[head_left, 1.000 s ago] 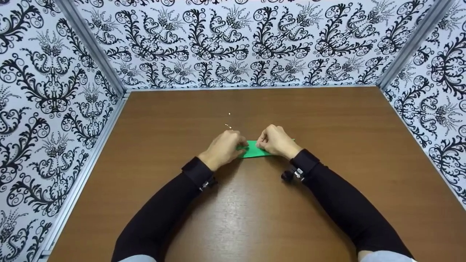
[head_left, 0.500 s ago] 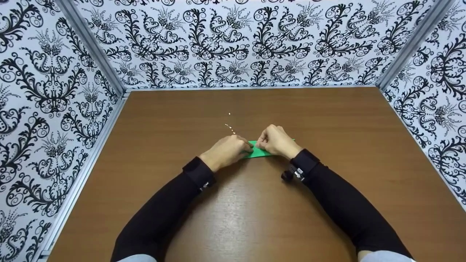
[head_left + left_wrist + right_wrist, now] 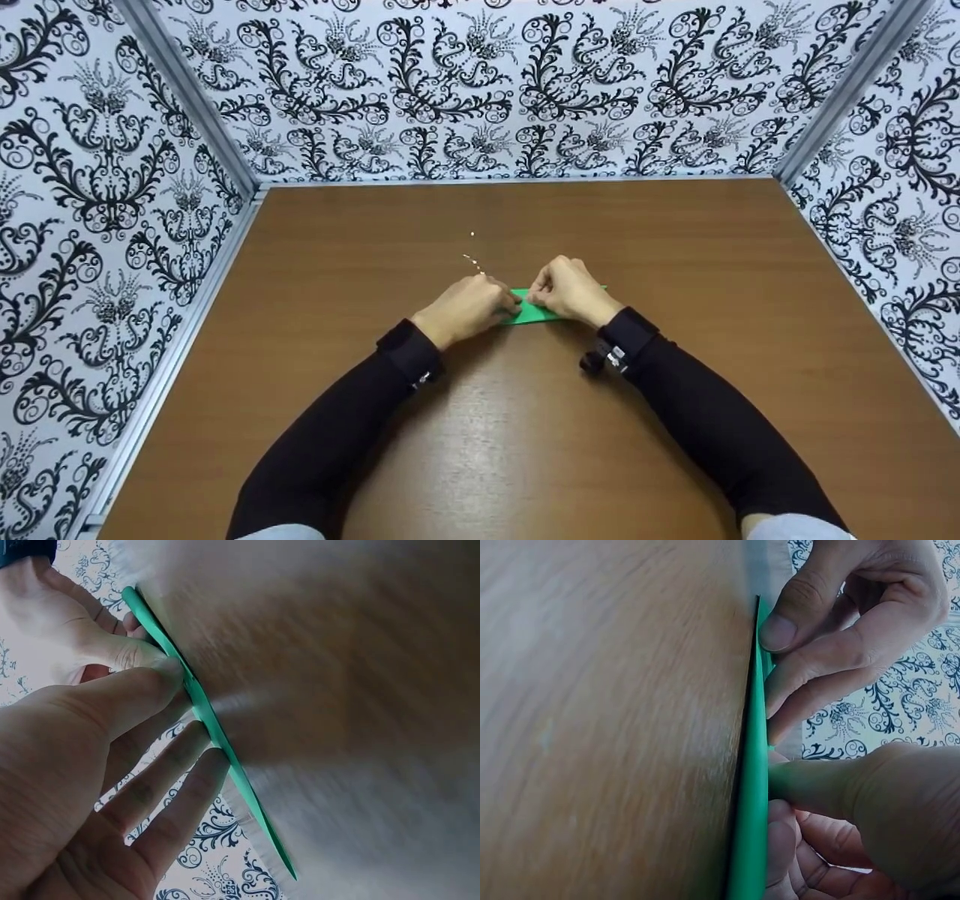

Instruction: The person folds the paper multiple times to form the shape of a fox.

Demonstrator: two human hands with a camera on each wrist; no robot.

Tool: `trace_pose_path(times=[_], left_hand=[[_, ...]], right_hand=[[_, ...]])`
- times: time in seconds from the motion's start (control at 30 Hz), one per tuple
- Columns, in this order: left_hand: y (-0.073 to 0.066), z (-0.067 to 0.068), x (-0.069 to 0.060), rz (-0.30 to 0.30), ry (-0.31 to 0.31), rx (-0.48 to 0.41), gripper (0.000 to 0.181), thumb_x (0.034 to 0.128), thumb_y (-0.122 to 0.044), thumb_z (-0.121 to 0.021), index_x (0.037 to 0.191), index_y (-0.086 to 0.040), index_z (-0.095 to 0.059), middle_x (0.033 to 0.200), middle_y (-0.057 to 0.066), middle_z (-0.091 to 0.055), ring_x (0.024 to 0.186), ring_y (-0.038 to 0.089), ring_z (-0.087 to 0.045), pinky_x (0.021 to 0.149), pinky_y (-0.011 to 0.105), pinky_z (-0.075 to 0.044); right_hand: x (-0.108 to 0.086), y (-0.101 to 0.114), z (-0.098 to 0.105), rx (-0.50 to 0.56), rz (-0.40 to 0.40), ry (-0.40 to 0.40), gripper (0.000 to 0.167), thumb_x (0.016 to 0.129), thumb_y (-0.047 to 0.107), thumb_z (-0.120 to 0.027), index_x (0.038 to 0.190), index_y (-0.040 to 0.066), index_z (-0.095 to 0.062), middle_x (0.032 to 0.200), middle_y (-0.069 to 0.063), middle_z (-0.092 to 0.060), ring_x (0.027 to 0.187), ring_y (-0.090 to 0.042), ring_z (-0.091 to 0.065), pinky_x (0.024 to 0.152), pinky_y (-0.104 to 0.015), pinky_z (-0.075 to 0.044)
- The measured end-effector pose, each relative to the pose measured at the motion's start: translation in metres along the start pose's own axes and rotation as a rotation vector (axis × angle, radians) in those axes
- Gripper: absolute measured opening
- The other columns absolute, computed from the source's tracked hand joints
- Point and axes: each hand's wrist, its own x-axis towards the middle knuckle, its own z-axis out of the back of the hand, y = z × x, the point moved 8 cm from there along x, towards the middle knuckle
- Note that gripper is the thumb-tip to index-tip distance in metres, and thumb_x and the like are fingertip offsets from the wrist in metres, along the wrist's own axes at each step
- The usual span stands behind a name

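Note:
A narrow folded strip of green paper (image 3: 534, 312) lies on the brown table between both hands. My left hand (image 3: 466, 306) rests on its left part; in the left wrist view its thumb (image 3: 154, 690) and fairly straight fingers touch the green paper (image 3: 223, 733). My right hand (image 3: 574, 292) holds the strip farther right with curled fingers, its thumb (image 3: 814, 784) against the paper (image 3: 751, 817) in the right wrist view. Both hands cover parts of the strip, and its ends are mostly hidden in the head view.
The brown table (image 3: 480, 442) extends all round the hands. Small white specks (image 3: 472, 260) show behind the left hand. White walls with black scrollwork (image 3: 480, 90) and grey metal posts (image 3: 196, 97) enclose the back and sides.
My left hand has slid slightly to the right along the green paper, closer to the right hand, uncovering more white specks. The right hand stays in place.

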Motion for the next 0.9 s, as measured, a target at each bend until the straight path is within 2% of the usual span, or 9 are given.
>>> trace_pose_path(times=[0.17,0.33,0.57,0.9], left_hand=[[0.003,-0.002,0.0,0.029,0.022,-0.028,0.02,0.1067,-0.014,-0.087,0.124,-0.007,-0.092,0.129,0.011,-0.091,0.127,0.033,-0.086,0.11,0.045,-0.072],[0.004,0.0,-0.001,0.039,0.02,-0.013,0.018,0.1065,-0.015,-0.088,0.123,-0.008,-0.093,0.128,0.009,-0.091,0.126,0.031,-0.086,0.11,0.045,-0.071],[0.008,-0.002,-0.002,0.056,0.027,-0.038,0.021,0.1031,-0.017,-0.091,0.121,-0.007,-0.093,0.125,0.009,-0.091,0.123,0.032,-0.087,0.108,0.047,-0.072],[0.007,-0.001,0.002,0.032,0.012,-0.021,0.018,0.1013,-0.018,-0.093,0.117,-0.009,-0.094,0.119,0.008,-0.092,0.116,0.031,-0.088,0.104,0.047,-0.072]], right_hand=[[-0.002,0.005,0.008,-0.002,0.049,-0.019,0.006,0.099,0.012,-0.092,0.093,0.01,-0.094,0.093,-0.006,-0.091,0.083,-0.015,-0.073,0.078,-0.025,-0.053],[-0.007,0.013,0.013,-0.019,0.05,-0.001,0.005,0.095,0.013,-0.096,0.091,0.016,-0.094,0.089,-0.001,-0.09,0.082,-0.016,-0.074,0.077,-0.027,-0.054],[-0.012,0.019,0.002,-0.044,0.062,0.087,0.007,0.092,0.017,-0.098,0.087,0.02,-0.094,0.087,0.005,-0.089,0.08,-0.012,-0.07,0.075,-0.026,-0.054],[-0.014,0.014,-0.007,-0.017,0.048,0.112,0.01,0.094,0.018,-0.098,0.085,0.021,-0.093,0.089,0.006,-0.09,0.084,-0.013,-0.074,0.082,-0.028,-0.056]])
